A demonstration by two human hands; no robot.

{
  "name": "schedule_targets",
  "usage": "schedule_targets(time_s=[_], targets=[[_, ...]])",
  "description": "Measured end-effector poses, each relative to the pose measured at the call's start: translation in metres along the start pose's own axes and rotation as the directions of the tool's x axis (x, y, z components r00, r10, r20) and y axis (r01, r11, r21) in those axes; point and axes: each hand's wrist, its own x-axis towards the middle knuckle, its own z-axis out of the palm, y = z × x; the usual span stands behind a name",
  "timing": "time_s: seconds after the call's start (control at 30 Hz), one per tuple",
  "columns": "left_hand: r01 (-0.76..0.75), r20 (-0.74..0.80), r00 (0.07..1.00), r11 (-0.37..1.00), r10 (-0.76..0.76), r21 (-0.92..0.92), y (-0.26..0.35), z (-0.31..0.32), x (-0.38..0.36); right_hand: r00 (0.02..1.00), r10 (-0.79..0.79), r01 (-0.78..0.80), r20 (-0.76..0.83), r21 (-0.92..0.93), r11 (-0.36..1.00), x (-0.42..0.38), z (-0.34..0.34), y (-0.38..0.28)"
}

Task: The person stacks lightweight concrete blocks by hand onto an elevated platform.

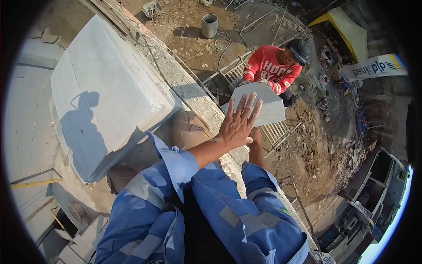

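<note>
My left hand (239, 123) is stretched out, its back facing me and its fingers spread. It overlaps the near left part of a pale grey block (270, 108). Below it, my right hand (256, 135) reaches up by the block's lower edge, mostly hidden behind the left hand; its fingers do not show. A person in a red sweatshirt (273, 66) and dark cap stands lower down on the far side, with both hands at the block's far edge.
A large pale block stack (105, 88) stands at my left, bearing my shadow. A narrow concrete ledge (176, 72) runs diagonally beneath me. Beyond it are a slatted metal frame (277, 134), a grey drum (209, 26), a hose (222, 42), rubble and a yellow canopy (351, 33).
</note>
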Motion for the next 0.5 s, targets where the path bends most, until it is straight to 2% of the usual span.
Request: schedule_targets(time_s=[0.07, 0.13, 0.2, 0.27, 0.33, 0.43, 0.5], targets=[[0.032, -0.054, 0.998, 0.999, -0.03, 0.038, 0.004, 0.048, 0.006, 1.0, 0.003, -0.005, 0.018, 0.153, 0.988, 0.007, 0.024, 0.002], [0.092, -0.112, 0.99, 0.992, -0.082, 0.087, 0.011, 0.063, 0.009, 0.999, -0.016, 0.008, 0.03, 0.267, 0.964, 0.013, 0.039, 0.005], [0.176, 0.022, 0.984, 0.976, -0.174, -0.13, 0.012, 0.063, 0.008, 0.997, -0.045, 0.023, 0.058, 0.333, 0.943, 0.02, 0.054, 0.003], [0.285, 0.187, 0.951, 0.93, -0.245, -0.233, 0.005, 0.019, 0.019, 0.991, -0.088, 0.05, 0.1, 0.335, 0.941, 0.034, 0.056, -0.002], [0.312, 0.056, 0.949, 0.899, -0.31, -0.307, 0.007, -0.014, 0.019, 0.98, -0.136, 0.086, 0.144, 0.311, 0.946, 0.034, 0.065, -0.017], [0.381, -0.058, 0.901, 0.849, -0.429, -0.365, 0.006, -0.085, 0.006, 0.947, -0.258, 0.202, 0.189, 0.272, 0.941, 0.004, 0.086, -0.04], [0.333, -0.192, 0.885, 0.865, -0.424, -0.375, 0.0, -0.113, -0.01, 0.902, -0.352, 0.283, 0.25, 0.275, 0.919, -0.032, 0.105, -0.048]])
